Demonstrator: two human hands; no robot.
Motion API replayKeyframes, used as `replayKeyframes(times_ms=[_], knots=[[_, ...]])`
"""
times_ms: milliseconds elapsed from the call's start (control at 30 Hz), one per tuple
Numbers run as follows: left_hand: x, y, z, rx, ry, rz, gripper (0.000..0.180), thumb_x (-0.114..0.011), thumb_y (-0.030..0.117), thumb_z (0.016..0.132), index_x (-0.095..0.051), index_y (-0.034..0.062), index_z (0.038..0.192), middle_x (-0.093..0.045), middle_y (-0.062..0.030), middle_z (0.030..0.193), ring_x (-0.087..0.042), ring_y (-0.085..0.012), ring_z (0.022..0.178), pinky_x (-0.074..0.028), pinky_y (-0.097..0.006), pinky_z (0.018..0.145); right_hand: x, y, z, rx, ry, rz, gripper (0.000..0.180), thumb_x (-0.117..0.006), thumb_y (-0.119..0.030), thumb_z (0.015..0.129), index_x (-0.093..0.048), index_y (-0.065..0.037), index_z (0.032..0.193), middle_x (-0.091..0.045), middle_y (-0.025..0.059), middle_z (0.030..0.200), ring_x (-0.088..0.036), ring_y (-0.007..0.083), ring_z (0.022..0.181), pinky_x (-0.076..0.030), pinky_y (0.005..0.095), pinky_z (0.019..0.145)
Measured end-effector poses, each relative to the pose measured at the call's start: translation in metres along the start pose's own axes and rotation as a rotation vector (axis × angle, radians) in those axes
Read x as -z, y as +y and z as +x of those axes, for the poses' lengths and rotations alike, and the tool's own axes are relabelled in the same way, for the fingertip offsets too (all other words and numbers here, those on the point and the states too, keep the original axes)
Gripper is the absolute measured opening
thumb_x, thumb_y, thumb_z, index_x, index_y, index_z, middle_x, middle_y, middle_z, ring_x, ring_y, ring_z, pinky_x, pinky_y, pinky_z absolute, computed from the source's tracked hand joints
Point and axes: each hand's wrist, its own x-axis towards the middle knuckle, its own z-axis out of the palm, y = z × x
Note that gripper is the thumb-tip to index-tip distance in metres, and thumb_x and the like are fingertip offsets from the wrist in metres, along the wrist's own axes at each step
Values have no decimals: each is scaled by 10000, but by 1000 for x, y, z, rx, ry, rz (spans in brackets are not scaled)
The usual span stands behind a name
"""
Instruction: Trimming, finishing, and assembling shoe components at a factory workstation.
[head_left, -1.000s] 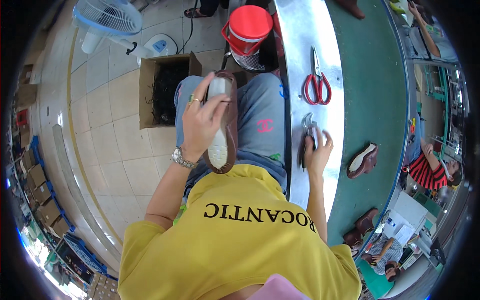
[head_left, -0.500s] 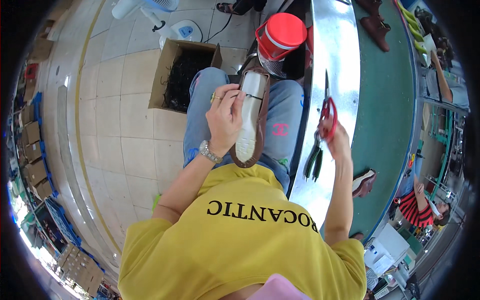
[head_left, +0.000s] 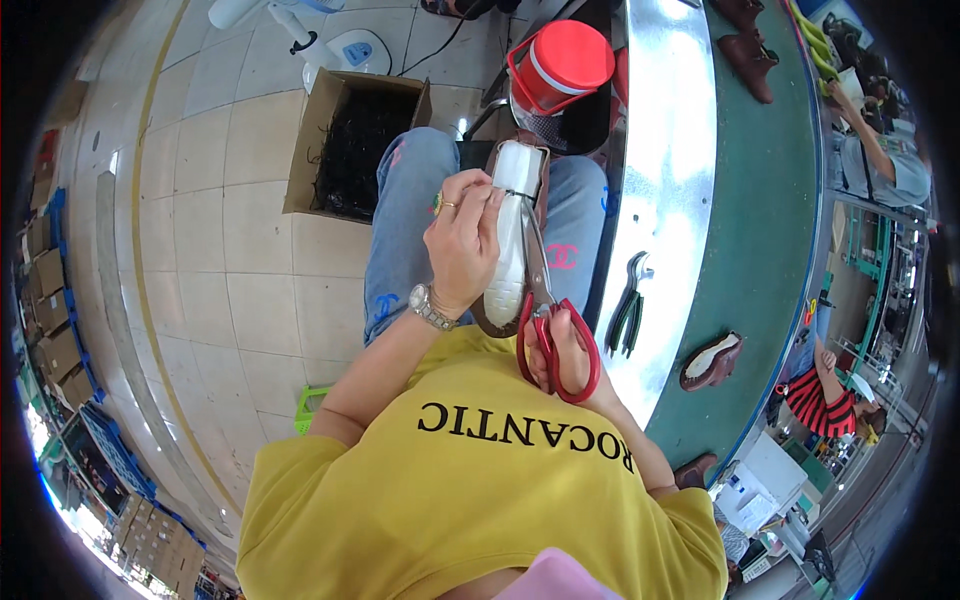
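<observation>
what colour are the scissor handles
Red, clearest in the head view: scissors in the right hand.

A long surface (head_left: 668, 180) runs past the seated person's right side: a shiny metal strip nearest them and a green belt-like band (head_left: 775, 200) beyond it. On the metal strip lies a pair of dark-handled pliers (head_left: 630, 305), well apart from anything else. On the green band, a brown shoe with a pale insole (head_left: 710, 362) lies near the close end, and two more dark brown shoes (head_left: 748, 45) lie at the far end. The tiled floor (head_left: 230, 250) on the other side carries an open cardboard box (head_left: 350, 145) filled with dark scraps, a white fan base (head_left: 345, 45) just beyond it, and a small green crate (head_left: 310, 410) close to the person.
</observation>
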Motion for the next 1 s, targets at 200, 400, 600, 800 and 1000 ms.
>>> replayKeyframes(times_ms=[200, 400, 600, 800, 1000], knots=[[-4, -3, 3, -142, 70, -20, 75, -578, 47, 930, -623, -10, 911, -650, -95, 936, -616, -251, 780, -484, -327, 660, -1, 25, 16, 201, 156, -227, 440, -523, -422, 978, -510, -39, 762, -472, 0, 563, -434, 94, 478, -328, 259, 443], [5, 13, 17, 196, -72, -205, 134, -524, 80, 985, -584, -11, 907, -657, -69, 869, -600, -157, 658, -478, -252, 606, 14, 16, 7, 239, 81, -188, 239, -611, -276, 957, -583, -45, 901, -503, -40, 682, -451, 60, 621, -362, 224, 562], [49, 80, 73, -420, 410, -479, 167, -513, 42, 967, -569, -50, 840, -656, -158, 824, -596, -188, 634, -482, -288, 562, 35, 24, 11, 373, 160, -162, 117, -662, -134, 904, -603, -33, 904, -581, -21, 794, -518, 56, 752, -423, 219, 693], [83, -32, 109, -401, 237, 413, 237, -651, 202, 916, -613, -20, 846, -676, -177, 862, -665, -226, 706, -518, -314, 639, 128, -22, 35, 321, 874, -711, 339, -739, -318, 851, -660, -5, 954, -655, 54, 715, -605, 107, 666, -453, 277, 591], [69, -126, 87, -201, -229, 574, 276, -633, 246, 912, -632, 18, 1067, -565, -190, 1291, -600, -331, 1098, -490, -395, 879, 243, -12, 79, 377, 1054, -1295, 465, -696, -397, 832, -656, -22, 1103, -679, 159, 924, -658, 318, 824, -492, 425, 730]])
